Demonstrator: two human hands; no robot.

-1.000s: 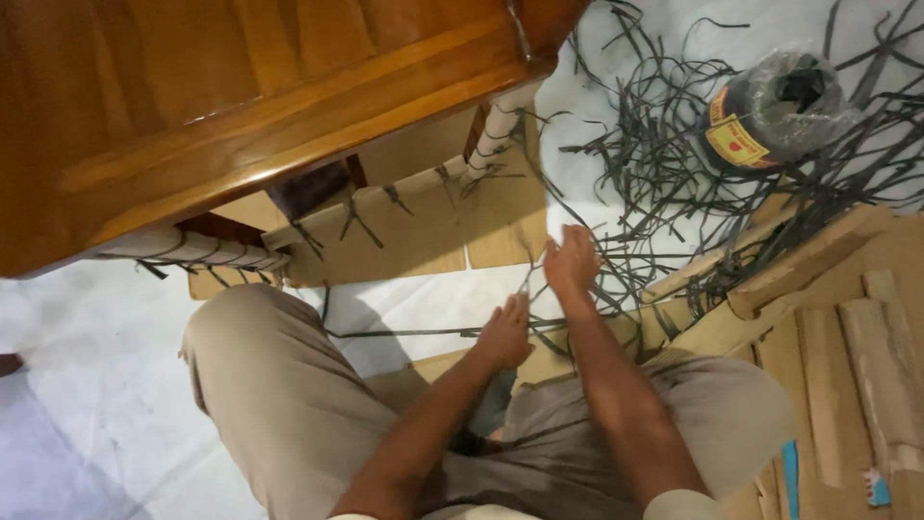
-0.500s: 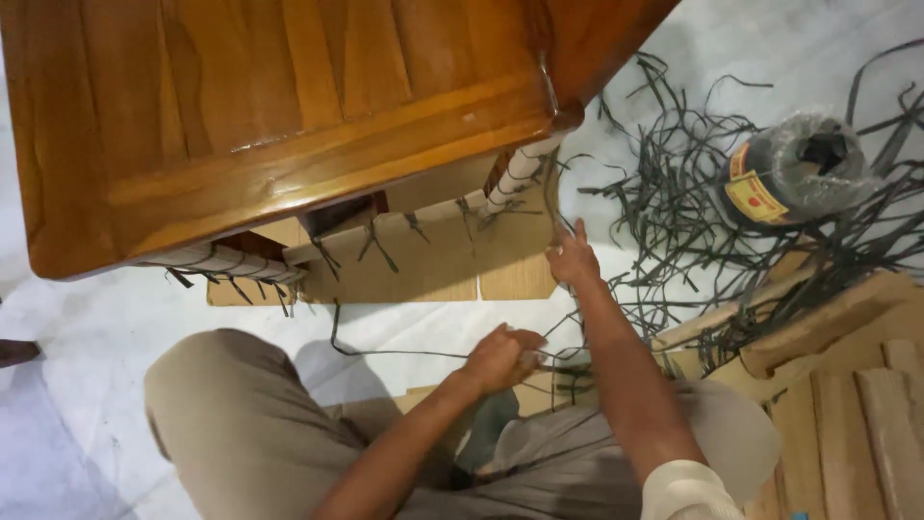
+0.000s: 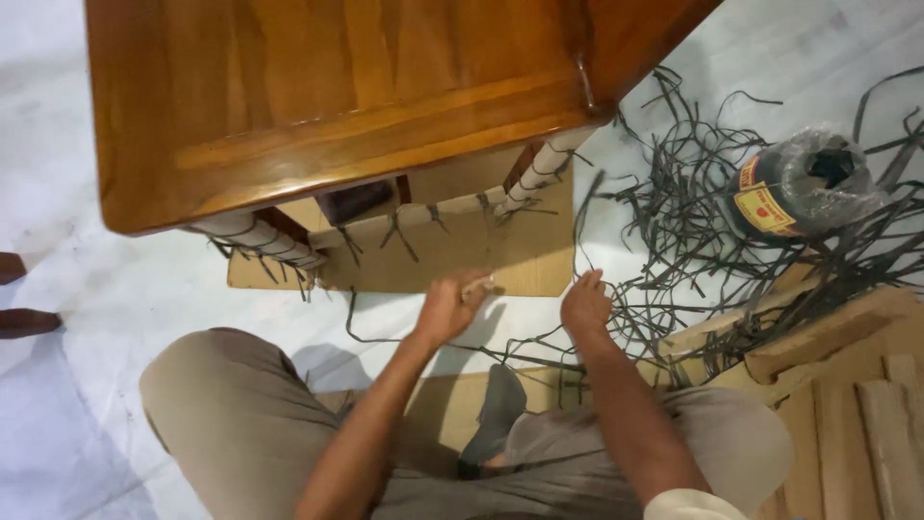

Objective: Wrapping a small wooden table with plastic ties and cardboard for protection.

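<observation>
White floor (image 3: 115,289) all around, with a glossy wooden table (image 3: 337,106) filling the top of my view, so I'll place everything off that. Under its near edge there's a sheet of cardboard (image 3: 510,260) and the legs are wrapped in pale padding tied with dark strips.

My left hand (image 3: 446,308) sits just below the table's front edge, at the cardboard's lower border. Fingers are curled shut around something small and pale; can't really make out what it is. A thin dark strap (image 3: 385,340) runs along the floor just under that hand.

My right hand (image 3: 585,303) is below the table's right corner, fingers loosely apart, tips touching the strap tangle (image 3: 693,221) spread across the floor. Not clamped on anything that I can see.

Further right of the table, a wrapped strap roll (image 3: 804,183) sits in the tangle.
</observation>
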